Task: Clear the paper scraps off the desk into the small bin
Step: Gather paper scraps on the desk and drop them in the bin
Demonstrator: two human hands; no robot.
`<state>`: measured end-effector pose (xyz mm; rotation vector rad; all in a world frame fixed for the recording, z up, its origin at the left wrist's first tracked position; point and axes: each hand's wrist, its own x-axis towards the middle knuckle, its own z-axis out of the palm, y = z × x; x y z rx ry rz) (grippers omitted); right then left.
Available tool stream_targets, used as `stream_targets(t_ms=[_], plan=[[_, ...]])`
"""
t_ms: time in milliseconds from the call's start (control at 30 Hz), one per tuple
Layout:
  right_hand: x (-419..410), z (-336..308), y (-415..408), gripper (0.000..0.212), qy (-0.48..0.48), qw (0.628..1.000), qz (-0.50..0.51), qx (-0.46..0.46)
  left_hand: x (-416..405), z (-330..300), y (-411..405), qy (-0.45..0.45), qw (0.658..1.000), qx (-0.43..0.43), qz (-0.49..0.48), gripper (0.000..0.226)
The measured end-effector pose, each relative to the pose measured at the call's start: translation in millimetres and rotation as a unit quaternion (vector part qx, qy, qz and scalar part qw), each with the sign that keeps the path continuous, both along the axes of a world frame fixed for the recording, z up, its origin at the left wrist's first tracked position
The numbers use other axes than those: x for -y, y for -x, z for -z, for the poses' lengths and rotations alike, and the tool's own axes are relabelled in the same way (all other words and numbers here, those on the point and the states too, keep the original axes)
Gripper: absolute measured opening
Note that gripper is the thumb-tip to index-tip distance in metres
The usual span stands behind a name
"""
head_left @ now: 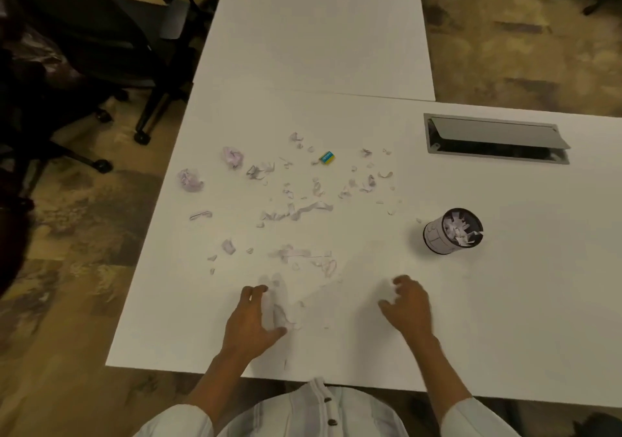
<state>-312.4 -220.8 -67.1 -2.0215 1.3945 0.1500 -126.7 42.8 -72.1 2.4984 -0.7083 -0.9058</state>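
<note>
Torn paper scraps (296, 211) lie scattered over the middle of the white desk (521, 302), with two crumpled balls (232, 156) (190, 179) at the left. The small round bin (452, 231) stands at the right, upright and holding several strips. My left hand (252, 319) rests near the front edge, fingers bent at the tips and thumb spread, with a small heap of scraps (281, 314) lying between thumb and fingers. My right hand (407, 305) hovers low over the desk, below and left of the bin, fingers loosely curled and thumb apart. I make out no scrap in it.
A small yellow and blue eraser (327, 157) lies among the far scraps. A metal cable hatch (494, 139) with its lid raised is set into the desk at the back right. A second white table (319, 33) adjoins behind. Black office chairs (101, 49) stand at the left.
</note>
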Motion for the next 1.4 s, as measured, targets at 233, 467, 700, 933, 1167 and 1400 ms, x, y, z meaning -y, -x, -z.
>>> stream_targets(t_ms=[233, 467, 700, 933, 1167, 1400], plan=[[-29, 6, 15, 0.053, -0.036, 0.997, -0.01, -0.066, -29, 4, 26, -0.072, 0.992, -0.049, 0.096, 0.112], [-64, 5, -80, 0.049, -0.1, 0.99, -0.04, 0.087, -13, 13, 44, -0.075, 0.99, -0.054, 0.107, 0.101], [-62, -2, -43, 0.061, -0.118, 0.99, -0.032, 0.068, 8, 18, 6, -0.009, 0.998, -0.062, -0.031, 0.089], [-94, 10, -35, 0.068, -0.155, 0.987, -0.039, 0.02, 11, 4, -29, 0.025, 0.992, 0.056, -0.107, 0.104], [-87, 17, -130, 0.057, -0.125, 0.981, 0.007, 0.146, -33, 1, -73, -0.044, 0.975, 0.117, -0.184, 0.14], [-44, 9, -114, 0.05, 0.016, 0.984, -0.01, 0.179, -38, 10, -104, -0.071, 0.985, 0.027, -0.155, 0.152]])
